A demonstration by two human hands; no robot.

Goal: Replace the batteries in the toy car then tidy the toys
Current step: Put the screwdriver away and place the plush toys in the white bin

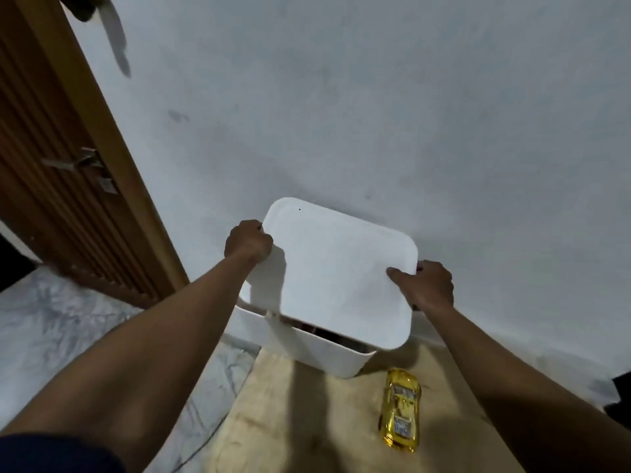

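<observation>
Left hand (246, 241) & right hand (426, 285) grip opposite edges of white lid (338, 271), fingers curled round. Lid sits askew over white bin (307, 349); yellow toy car (400, 412) on mat nearby.

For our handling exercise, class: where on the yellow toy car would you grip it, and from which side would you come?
Best pinch the toy car across its two long sides near the middle, coming down from above. It lies roof up on the board, long and narrow, both sides free.
</observation>
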